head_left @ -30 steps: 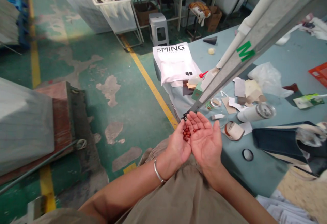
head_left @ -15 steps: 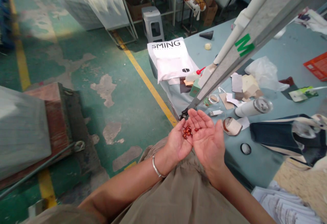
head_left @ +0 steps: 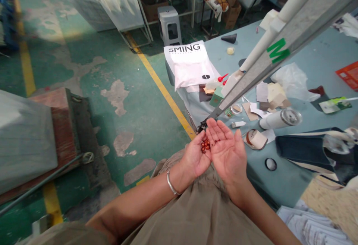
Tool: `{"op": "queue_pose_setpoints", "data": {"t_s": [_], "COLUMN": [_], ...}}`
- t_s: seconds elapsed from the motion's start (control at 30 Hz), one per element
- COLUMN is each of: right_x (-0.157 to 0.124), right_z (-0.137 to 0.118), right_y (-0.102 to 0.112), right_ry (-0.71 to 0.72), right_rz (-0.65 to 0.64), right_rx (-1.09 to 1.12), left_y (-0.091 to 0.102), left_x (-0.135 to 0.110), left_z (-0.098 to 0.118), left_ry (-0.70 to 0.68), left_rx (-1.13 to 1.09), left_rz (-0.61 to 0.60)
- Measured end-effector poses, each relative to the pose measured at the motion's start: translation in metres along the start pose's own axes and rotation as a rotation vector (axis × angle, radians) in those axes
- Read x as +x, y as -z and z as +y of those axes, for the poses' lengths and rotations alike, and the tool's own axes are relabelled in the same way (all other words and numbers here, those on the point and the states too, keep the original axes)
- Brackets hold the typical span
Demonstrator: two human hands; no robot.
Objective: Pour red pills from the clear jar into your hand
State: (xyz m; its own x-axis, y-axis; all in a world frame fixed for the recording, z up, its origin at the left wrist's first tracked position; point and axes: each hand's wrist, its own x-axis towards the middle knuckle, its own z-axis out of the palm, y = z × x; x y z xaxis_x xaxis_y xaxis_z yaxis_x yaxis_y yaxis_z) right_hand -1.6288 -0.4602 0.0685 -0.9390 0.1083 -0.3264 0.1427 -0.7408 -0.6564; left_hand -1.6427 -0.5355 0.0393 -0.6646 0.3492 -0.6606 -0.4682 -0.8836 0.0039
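Note:
A small heap of shiny dark-red beads (head_left: 206,145) lies in the cupped palm of my left hand (head_left: 196,154), close to where it meets my right hand. A silver bangle (head_left: 170,183) circles my left wrist. My right hand (head_left: 227,154) is open and palm up, its edge against my left hand. Its fingertips are just below the dark tip of a long grey-and-white pole (head_left: 260,71) with a green letter M, which slants across the view. Neither hand touches the pole.
To the right stands a blue-grey table (head_left: 304,51) littered with paper and leather scraps, a white bottle (head_left: 279,119), and a white bag printed SMING (head_left: 188,65). A dark fabric piece (head_left: 302,150) lies at the right. Green painted floor with a yellow line (head_left: 162,84) spreads left.
The red beads that lay apart near my right fingers now sit gathered with the heap in my left palm. My hands have drawn slightly closer together.

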Motion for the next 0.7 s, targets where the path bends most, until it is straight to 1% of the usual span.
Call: {"op": "queue_pose_setpoints", "data": {"t_s": [0.13, 0.23, 0.3, 0.33, 0.37, 0.43, 0.53, 0.6, 0.63, 0.7], "right_x": [0.007, 0.004, -0.002, -0.006, -0.011, -0.019, -0.025, -0.023, -0.022, -0.019], "right_z": [-0.007, -0.017, -0.024, -0.027, -0.029, -0.032, -0.031, -0.027, -0.024, -0.018], "right_y": [0.002, 0.003, 0.005, 0.006, 0.008, 0.012, 0.020, 0.023, 0.024, 0.024], "right_ry": [-0.101, -0.161, -0.147, -0.116, -0.068, 0.067, 0.390, 0.570, 0.622, 0.648], "right_rz": [-0.003, -0.019, -0.040, -0.060, -0.084, -0.150, -0.249, -0.290, -0.294, -0.298], "right_rx": [0.073, 0.073, 0.011, -0.050, -0.139, -0.429, -1.024, -1.363, -1.485, -1.640], "left_y": [0.000, 0.001, 0.000, 0.000, -0.001, -0.004, -0.007, -0.009, -0.010, -0.012], "left_x": [0.000, 0.000, -0.001, -0.002, -0.003, -0.005, -0.008, -0.010, -0.012, -0.014], "left_z": [0.004, 0.010, 0.016, 0.019, 0.022, 0.028, 0.034, 0.035, 0.035, 0.033], "left_ry": [-0.006, 0.018, 0.030, 0.028, 0.020, -0.003, -0.015, -0.011, -0.008, -0.006], "left_rx": [-0.003, 0.001, 0.035, 0.057, 0.080, 0.110, 0.118, 0.115, 0.114, 0.116], "left_rz": [0.010, -0.014, -0.064, -0.098, -0.130, -0.170, -0.196, -0.222, -0.234, -0.245]}}
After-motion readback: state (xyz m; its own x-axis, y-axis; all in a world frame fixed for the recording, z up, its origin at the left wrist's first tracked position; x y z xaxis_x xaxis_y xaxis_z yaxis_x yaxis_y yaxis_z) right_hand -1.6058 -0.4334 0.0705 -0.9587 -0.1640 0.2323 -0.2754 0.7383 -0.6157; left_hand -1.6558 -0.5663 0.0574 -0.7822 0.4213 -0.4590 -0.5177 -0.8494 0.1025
